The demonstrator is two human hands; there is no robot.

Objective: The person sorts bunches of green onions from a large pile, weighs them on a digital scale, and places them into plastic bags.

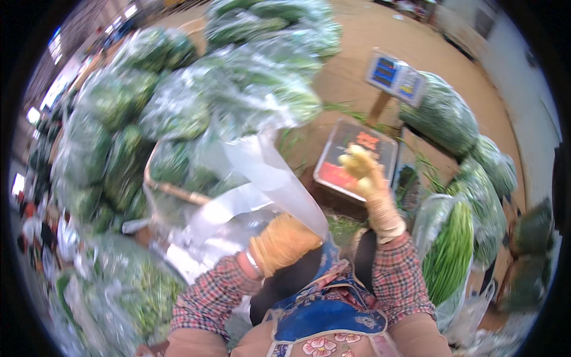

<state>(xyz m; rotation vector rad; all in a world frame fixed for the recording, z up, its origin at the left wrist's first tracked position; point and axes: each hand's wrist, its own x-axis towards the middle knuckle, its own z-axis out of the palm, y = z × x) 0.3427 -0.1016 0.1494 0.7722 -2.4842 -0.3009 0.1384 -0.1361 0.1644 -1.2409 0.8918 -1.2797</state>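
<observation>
My left hand (285, 243), in a yellowish glove, is at the mouth of a clear plastic bag (267, 178) on my left side; its fingers are hidden by the plastic. My right hand (366, 175), gloved too and slightly blurred, is raised over the platform of a weighing scale (332, 172), with nothing seen in it. The scale's display (395, 76) stands on a post beyond the platform. A basket with a pale rim (178, 192) sits behind the plastic bag. To the right, long green stalks (450, 254) stick out of an open plastic bag.
Large clear bags of green vegetables (258, 76) are piled ahead and along the left. More filled bags (441, 116) line the right side. Loose green stalks (428, 172) lie about the scale. A white wall (522, 67) runs along the far right. People are at the far left.
</observation>
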